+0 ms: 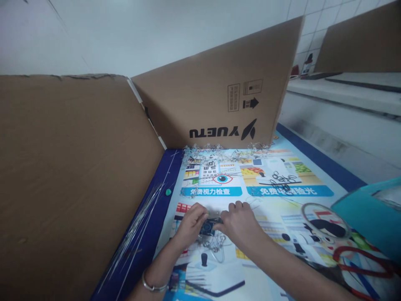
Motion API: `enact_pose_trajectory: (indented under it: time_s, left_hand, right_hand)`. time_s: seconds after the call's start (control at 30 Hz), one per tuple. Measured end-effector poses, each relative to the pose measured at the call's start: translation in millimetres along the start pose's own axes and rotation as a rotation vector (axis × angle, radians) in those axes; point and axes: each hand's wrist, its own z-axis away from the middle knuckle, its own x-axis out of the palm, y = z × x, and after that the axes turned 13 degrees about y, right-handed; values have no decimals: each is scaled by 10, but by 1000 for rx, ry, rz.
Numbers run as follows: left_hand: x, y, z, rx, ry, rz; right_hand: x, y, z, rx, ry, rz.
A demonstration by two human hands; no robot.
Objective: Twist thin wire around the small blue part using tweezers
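Note:
My left hand [192, 221] is closed in a pinch low in the middle of the view, its fingertips at a tiny piece too small to name. Close by on the right, my right hand [239, 223] is curled closed, thumb pointing left; what its fingers hold is hidden. A thin, dark, blurred bit shows between the two hands. Just below them lies a small pile of shiny wire loops [214, 244] on the printed sheet [234, 234]. Long thin silvery wires [134, 234] lie in a bundle left of my left forearm.
Cardboard panels [213, 96] stand at the back and left [72, 179]. Clear and wiry pieces [219, 154] line the back panel's foot. Dark wire rings [282, 179] lie right of centre. Further right are a coil [326, 219], red cord [360, 274] and teal bag [369, 213].

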Motion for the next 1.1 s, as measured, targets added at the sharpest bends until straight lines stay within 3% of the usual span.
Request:
enact_pose_trajectory:
  time_s: [0.23,0.53,0.83,1.1]
  left_hand:
    - [27,1,33,-60,-51,-71]
    - [11,8,17,26,-45,-155]
    - [3,-43,9,7,-75,-152]
    - [8,-57,6,38,-92,-235]
  right_hand:
    - [11,-13,20,7,-10,10]
    - [-3,-63,-11,2,-40,48]
    - [5,-112,-29,-32,-74,122]
    - [-53,-153,-55,-12,-194,53]
